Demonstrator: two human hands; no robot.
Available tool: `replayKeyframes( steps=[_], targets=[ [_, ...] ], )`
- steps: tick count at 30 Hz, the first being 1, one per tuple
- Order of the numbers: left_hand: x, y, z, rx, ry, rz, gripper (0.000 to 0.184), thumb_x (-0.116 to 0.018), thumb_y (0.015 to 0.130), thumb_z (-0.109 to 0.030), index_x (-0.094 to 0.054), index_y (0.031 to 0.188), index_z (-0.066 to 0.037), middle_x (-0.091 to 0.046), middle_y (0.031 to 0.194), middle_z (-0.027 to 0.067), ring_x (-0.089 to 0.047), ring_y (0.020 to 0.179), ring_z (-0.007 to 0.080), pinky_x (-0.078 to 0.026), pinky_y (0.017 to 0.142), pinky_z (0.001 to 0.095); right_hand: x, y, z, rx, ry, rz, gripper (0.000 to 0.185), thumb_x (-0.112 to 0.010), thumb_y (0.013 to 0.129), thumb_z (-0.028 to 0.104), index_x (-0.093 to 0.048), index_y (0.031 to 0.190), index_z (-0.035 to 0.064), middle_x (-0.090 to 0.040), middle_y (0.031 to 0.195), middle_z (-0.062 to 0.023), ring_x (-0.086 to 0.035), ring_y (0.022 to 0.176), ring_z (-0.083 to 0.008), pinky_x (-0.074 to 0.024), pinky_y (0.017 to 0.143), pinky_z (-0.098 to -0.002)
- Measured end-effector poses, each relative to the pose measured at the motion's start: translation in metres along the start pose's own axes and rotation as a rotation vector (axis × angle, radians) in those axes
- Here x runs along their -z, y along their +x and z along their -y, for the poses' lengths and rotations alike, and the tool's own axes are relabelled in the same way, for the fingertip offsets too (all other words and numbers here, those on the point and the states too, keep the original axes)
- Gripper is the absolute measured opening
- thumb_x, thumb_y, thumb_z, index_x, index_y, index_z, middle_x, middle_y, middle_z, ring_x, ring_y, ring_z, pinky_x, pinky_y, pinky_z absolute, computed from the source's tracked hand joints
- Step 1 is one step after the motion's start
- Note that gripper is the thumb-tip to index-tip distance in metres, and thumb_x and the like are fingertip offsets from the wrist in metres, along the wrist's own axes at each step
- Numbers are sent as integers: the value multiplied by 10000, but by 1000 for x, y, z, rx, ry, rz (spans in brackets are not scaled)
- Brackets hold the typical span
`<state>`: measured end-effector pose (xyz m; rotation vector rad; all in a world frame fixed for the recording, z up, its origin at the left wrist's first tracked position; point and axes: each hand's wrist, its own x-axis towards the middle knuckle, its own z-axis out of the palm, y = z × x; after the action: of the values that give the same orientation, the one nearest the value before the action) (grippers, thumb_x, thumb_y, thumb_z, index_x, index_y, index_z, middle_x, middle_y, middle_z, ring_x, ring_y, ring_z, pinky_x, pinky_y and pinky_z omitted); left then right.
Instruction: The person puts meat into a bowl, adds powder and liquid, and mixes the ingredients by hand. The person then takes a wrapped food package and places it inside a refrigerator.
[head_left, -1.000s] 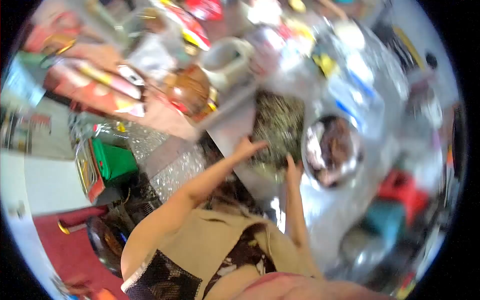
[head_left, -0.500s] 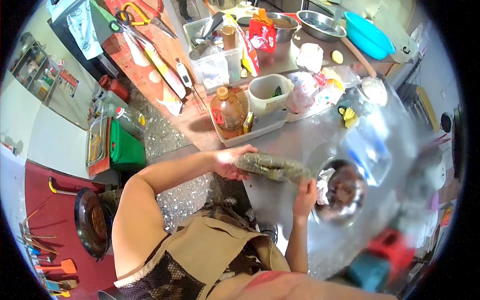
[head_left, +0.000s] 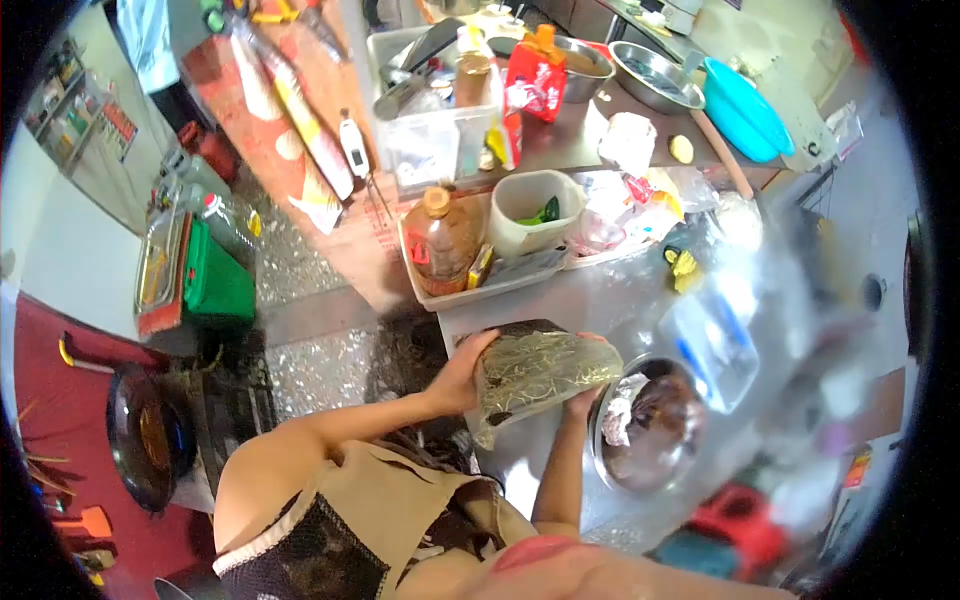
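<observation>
A clear plastic bag of greenish, stringy food [head_left: 545,375] is held between my two hands above the front edge of the metal counter [head_left: 520,312]. My left hand [head_left: 462,372] grips its left end, with the thumb on the upper edge. At the lower right corner, my right hand [head_left: 583,400] has hold of the bag, its fingers partly hidden behind it. The broad face of the bag is turned up, showing pale strands inside. Just right of my right hand stands a steel bowl [head_left: 650,480] with dark brown contents and a crumpled white piece.
Behind the bag, a tray [head_left: 470,297] holds a brown bottle [head_left: 440,240] and a white container [head_left: 535,235]. A clear box with a blue edge [head_left: 710,350] lies beyond the bowl. Farther back are a turquoise basin [head_left: 745,110], a steel basin [head_left: 655,75] and a red packet [head_left: 535,80].
The bag has turned from a narrow, rolled-looking side to its broad face and sits slightly lower in view. Both hands still hold it, the right now underneath. The whole view has shifted a little.
</observation>
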<state>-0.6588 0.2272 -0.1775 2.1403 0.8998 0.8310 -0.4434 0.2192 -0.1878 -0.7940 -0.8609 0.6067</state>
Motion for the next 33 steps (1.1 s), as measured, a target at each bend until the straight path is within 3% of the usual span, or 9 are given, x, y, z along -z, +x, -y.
replayKeyframes(
  steps=[2,4,6,11,17,21,23,25,33],
  targets=[
    [-24,12,14,-132,-304,-378,735,-756,596,-189,-384,1213,-43,-476,1131,160,-453,1076,329,-367,903,370,28,-14,-25,-153,3,-144,378,-414,852,336,-490,1015,3,-530,1000,-114,-506,944,-210,-409,848,-346],
    [2,15,30,-96,-377,-314,700,-765,587,-194,-420,1176,-42,-488,1106,153,-478,1040,312,-385,880,360,30,-19,-35,21,-638,-132,400,-389,880,390,-471,1000,17,-519,983,-102,-510,904,-216,-419,835,-353],
    [50,13,33,-71,-408,-218,592,-788,572,-175,-512,1073,-21,-538,1058,119,-536,959,210,-421,836,318,-70,-24,20,-74,-591,-417,282,-417,833,208,-519,860,-54,-523,860,-126,-486,787,-193,-405,692,-331],
    [176,-64,71,376,-1022,-327,676,-788,599,-134,-439,1156,24,-523,1102,85,-480,1017,159,-375,902,325,-237,-76,29,-11,-716,3,427,-450,793,162,-429,1164,-50,-513,1036,-127,-475,943,-211,-381,851,-327],
    [331,-195,232,482,-965,-658,804,-740,599,-184,-297,1250,-21,-434,1185,98,-418,1098,224,-325,953,352,-479,-111,-8,10,-660,465,600,-772,571,171,-455,1050,-2,-542,955,-139,-544,851,-258,-442,764,-347],
    [457,-192,251,152,-1127,-900,556,-532,801,-366,-401,1235,-43,-507,1160,117,-505,1041,278,-417,877,435,-587,-76,-37,7,-422,989,823,-820,511,235,-403,1176,-12,-491,1067,-178,-507,952,-320,-410,835,-357],
    [500,-185,278,70,-1069,-979,675,-623,712,-362,-372,1242,-28,-491,1174,110,-487,1070,273,-398,901,395,-630,-50,-58,199,-488,1175,915,-822,503,255,-355,1241,-17,-446,1176,-200,-480,1045,-334,-379,896,-359],
    [531,-161,293,46,-1206,-1099,647,-618,729,-348,-376,1242,-36,-486,1178,108,-492,1059,272,-410,883,405,-648,-46,-110,-275,-345,1103,879,-812,536,273,-370,1238,-18,-460,1198,-203,-476,1100,-265,-375,914,-344],
    [636,-34,426,215,-1019,-1090,629,-658,696,-151,-342,1226,-28,-490,1092,106,-510,972,239,-446,798,401,-730,58,-308,-298,-241,924,688,-802,547,193,-483,1123,-5,-605,977,-96,-557,887,-143,-433,825,-294]
  ],
)
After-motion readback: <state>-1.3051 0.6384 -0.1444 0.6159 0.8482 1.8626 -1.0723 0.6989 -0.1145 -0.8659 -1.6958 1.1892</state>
